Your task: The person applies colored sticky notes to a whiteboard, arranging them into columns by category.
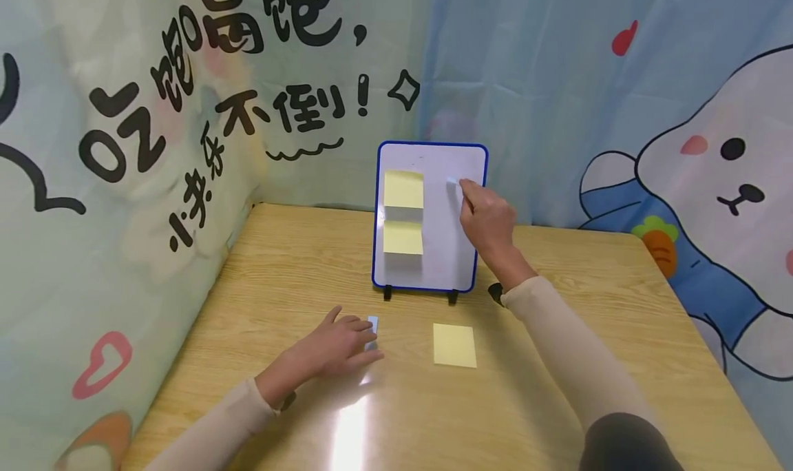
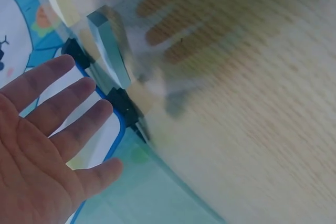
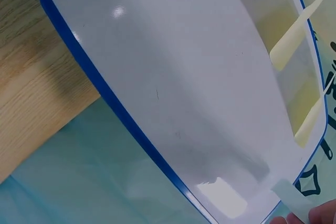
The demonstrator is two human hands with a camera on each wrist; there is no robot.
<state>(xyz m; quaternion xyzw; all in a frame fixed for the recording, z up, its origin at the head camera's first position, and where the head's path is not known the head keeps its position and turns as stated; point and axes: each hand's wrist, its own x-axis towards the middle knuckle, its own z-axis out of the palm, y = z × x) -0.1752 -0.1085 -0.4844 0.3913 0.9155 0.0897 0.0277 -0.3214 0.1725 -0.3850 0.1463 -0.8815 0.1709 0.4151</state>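
Observation:
A whiteboard (image 1: 442,230) with a blue rim stands upright on two black feet. Two yellow sticky notes, an upper one (image 1: 403,190) and a lower one (image 1: 403,237), are stuck one above the other on its left half, their lower edges curling outward. My right hand (image 1: 489,220) pinches a small pale blue sticky note (image 3: 292,199) close to the board's upper right. Over the table, my left hand (image 1: 337,347) has its fingers spread beside a narrow blue sticky-note pad (image 1: 372,325), partly covering it. The pad (image 2: 108,45) also shows beyond the fingertips in the left wrist view.
A square yellow sticky-note pad (image 1: 455,346) lies on the wooden table (image 1: 557,361) in front of the board. Printed curtains (image 1: 520,99) hang behind and along the left side, close to the table's edges.

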